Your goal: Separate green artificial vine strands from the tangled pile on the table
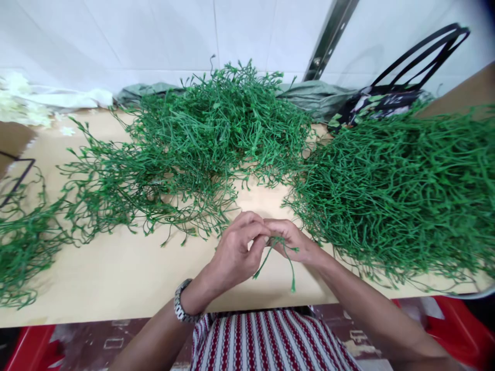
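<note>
The green sprig [293, 285] looks very light, thin and bendy, most likely soft plastic; it should not feel slippery, and it would bend long before it broke, though a hard tug might pull off a little leafy tip; the best place to take hold seems to be the end where its stems come together, with finger and thumb, so the loose ends can hang free.

The left hand [236, 250] has its thumb and first finger bent round with a small gap in the middle, and their tips seem to pinch that joined end; the right hand [292, 238] is curled in close, its fingers touching the left ones; its thumb is hard to see, so I cannot tell how tightly it grips; the sprig hangs down just under the place where the hands meet, over the worktop [135, 281].

Past the hands is a big messy heap [232, 116] of the same green stems; more stems [127, 175] lie to the left of the hands, and a thick pile [410, 196] is to the right; a bag [381, 105] with black handles stands behind that pile; a watch [181, 304] is on the left wrist.
</note>
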`<state>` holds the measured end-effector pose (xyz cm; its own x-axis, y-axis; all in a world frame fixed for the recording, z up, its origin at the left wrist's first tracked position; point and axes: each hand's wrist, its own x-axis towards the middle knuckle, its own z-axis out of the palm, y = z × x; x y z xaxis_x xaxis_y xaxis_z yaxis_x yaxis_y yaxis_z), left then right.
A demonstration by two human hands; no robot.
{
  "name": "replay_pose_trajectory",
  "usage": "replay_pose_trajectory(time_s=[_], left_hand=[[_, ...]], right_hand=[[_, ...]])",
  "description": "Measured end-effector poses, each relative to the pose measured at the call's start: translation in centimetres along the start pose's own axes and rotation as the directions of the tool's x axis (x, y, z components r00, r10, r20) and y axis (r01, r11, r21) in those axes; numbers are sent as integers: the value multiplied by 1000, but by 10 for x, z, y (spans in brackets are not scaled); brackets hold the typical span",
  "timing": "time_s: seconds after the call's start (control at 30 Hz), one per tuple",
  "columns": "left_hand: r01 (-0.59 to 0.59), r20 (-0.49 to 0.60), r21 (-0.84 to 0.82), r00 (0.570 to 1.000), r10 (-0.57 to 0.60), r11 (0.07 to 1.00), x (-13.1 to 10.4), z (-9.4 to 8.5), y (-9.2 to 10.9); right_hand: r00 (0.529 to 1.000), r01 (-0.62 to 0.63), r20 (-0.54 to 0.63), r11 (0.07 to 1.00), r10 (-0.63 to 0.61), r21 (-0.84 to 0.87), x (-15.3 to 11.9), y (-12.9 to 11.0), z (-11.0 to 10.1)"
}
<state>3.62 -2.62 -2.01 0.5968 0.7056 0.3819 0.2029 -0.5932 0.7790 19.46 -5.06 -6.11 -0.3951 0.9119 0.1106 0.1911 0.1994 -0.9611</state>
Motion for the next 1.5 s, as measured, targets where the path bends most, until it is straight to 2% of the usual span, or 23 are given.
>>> replay_pose_trajectory(time_s=[0.07,0.17,0.27,0.37,0.43,0.53,0.6,0.67,0.77,0.87,1.1,1.2,1.3,1.43,1.5], left_hand=[[-12,-8,48,1000,12,999,-3,6,0],[-66,-64,153,995,77,986,-4,12,-2],[-89,-131,263,983,127,961,-4,15,-5],[-105,-166,341,971,170,934,-3,18,-7],[-122,-179,370,963,199,921,-3,21,-7],[-123,-222,335,953,205,934,-3,26,-7],[-106,-251,244,953,169,964,-2,28,-7],[-84,-257,146,959,119,986,-1,28,-7],[-73,-201,94,975,90,993,-1,24,-7],[-99,-128,159,984,120,982,-2,20,-5],[-66,-146,375,981,130,925,-3,20,-3],[-75,-121,420,983,138,904,-4,21,-6],[-72,-110,471,984,140,879,-4,20,-7],[-100,-67,563,984,166,821,-3,22,-3],[-133,-34,602,981,192,787,-2,23,-1]], right_hand=[[998,10,-57,999,-13,-37,-2,-2,-1],[976,-40,-217,996,22,-81,-9,-6,-7],[922,-140,-351,987,161,83,-18,-12,-17],[917,-162,-315,949,246,270,-25,-19,-22],[935,-178,-263,956,239,234,-27,-23,-19],[922,-202,-319,976,219,86,-24,-25,-7],[891,-178,-417,983,180,43,-21,-24,2],[880,-129,-460,992,115,2,-19,-23,7],[893,-70,-450,995,31,-71,-17,-23,10],[898,-51,-439,993,-1,-106,-19,-25,8],[903,-101,-429,967,-9,-233,-26,-33,4],[931,-126,-365,951,14,-283,-34,-37,0],[944,-118,-330,906,-25,-407,-42,-48,-4],[920,-58,-350,826,-174,-561,-41,-64,-8],[938,-49,-298,780,-179,-624,-36,-64,-9]])
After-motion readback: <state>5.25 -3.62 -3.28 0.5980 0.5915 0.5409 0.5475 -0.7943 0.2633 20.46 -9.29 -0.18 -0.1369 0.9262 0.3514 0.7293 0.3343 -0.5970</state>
